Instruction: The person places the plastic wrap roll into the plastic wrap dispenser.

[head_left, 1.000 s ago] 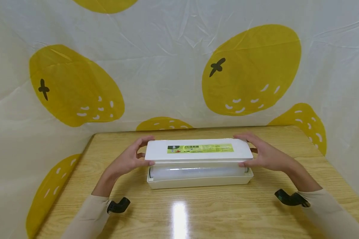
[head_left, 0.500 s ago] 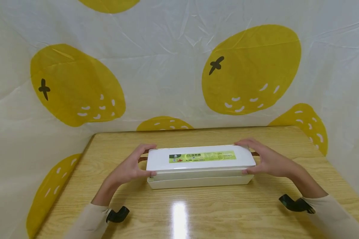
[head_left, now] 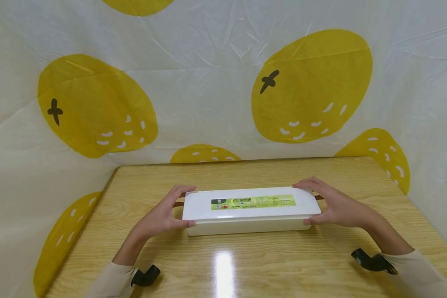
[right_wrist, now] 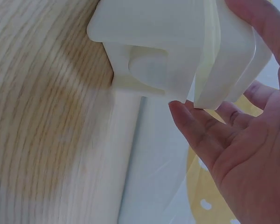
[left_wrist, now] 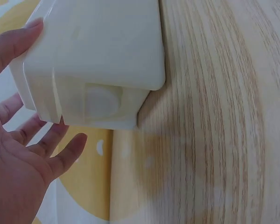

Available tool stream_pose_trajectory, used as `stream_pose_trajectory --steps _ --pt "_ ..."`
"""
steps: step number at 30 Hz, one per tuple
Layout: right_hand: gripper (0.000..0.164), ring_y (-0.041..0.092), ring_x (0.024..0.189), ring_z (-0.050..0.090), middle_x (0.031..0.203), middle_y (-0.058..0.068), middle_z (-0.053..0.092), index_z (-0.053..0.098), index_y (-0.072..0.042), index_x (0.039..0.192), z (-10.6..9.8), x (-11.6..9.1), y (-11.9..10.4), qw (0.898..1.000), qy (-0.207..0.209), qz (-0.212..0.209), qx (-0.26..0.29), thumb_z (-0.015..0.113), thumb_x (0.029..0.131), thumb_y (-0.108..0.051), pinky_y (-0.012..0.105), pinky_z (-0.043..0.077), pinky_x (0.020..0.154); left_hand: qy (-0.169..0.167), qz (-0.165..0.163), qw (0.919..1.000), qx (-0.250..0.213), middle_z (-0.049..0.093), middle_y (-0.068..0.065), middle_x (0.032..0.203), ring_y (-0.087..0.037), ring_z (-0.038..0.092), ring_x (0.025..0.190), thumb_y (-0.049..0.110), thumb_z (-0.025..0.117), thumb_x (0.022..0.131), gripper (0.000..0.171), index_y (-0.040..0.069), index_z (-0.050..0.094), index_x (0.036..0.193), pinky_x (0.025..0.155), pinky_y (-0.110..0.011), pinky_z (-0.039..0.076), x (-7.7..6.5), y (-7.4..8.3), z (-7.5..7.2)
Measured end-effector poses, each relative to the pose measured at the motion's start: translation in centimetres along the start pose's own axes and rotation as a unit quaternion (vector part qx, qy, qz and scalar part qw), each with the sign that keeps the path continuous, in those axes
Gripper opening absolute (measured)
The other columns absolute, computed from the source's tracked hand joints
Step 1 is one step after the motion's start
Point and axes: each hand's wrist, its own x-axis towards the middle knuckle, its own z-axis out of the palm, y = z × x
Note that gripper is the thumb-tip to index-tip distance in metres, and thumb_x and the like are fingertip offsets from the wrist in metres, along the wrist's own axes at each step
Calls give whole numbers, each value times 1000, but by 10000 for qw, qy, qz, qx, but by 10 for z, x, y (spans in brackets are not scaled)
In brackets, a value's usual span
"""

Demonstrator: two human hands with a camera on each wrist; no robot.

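Note:
A long white cling film box rests on the table, its lid (head_left: 250, 214) lying over the base (head_left: 247, 227). A green and yellow label (head_left: 253, 202) runs along the lid's top. My left hand (head_left: 168, 216) grips the lid's left end, thumb at the front edge and fingers at the back. At the other end my right hand (head_left: 340, 207) holds it the same way. In the right wrist view a narrow wedge-shaped gap shows between lid (right_wrist: 235, 56) and base (right_wrist: 149, 25). The left wrist view shows the lid close against the base (left_wrist: 98, 42). The film roll is hidden inside.
The box stands on a wood-grain table (head_left: 283, 265). Behind and beside the table hangs a pale cloth (head_left: 208, 103) with large yellow fruit prints. A black wrist mount (head_left: 146, 276) sits on the left sleeve, another mount (head_left: 374, 261) on the right.
Both hands have lowered the lid and brought it toward me onto the base. The film roll, visible a second ago, is now covered. The base has stayed in place.

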Motion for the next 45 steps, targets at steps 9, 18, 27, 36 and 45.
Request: stream_pose_trajectory --steps 9,18,27,36,45 --pt "81 9 116 49 141 1 46 50 -21 144 2 0 1 9999 70 76 -27 90 76 -39 34 56 84 -87 99 9999 90 40 -2 147 -25 43 136 35 88 80 90 26 36 154 109 -61 40 1 -2 -1" --pt "83 10 125 46 142 -7 48 50 -24 146 8 0 1 9970 197 -17 -742 88 76 -48 24 45 98 -115 127 9993 327 37 1 148 -22 40 138 34 88 80 90 30 35 154 111 -57 40 0 -3 -1" --pt "85 12 123 48 142 -3 48 50 -20 147 10 2 3 9955 282 -10 -902 88 76 -47 28 47 95 -89 158 9980 606 37 -1 147 -23 42 136 36 86 83 87 29 35 154 110 -59 40 2 -4 0" --pt "86 10 120 47 143 -1 46 50 -19 146 10 4 8 9983 275 11 -504 90 75 -45 35 54 87 -389 212 9956 823 32 0 152 -23 38 139 25 89 79 97 21 33 158 110 -56 41 3 -6 0" --pt "83 8 114 49 143 1 45 49 -19 145 9 7 18 9999 70 -131 83 91 76 -37 31 55 84 -374 204 9949 909 35 5 149 -15 42 134 29 91 77 95 28 37 155 109 -49 44 8 -9 -4"
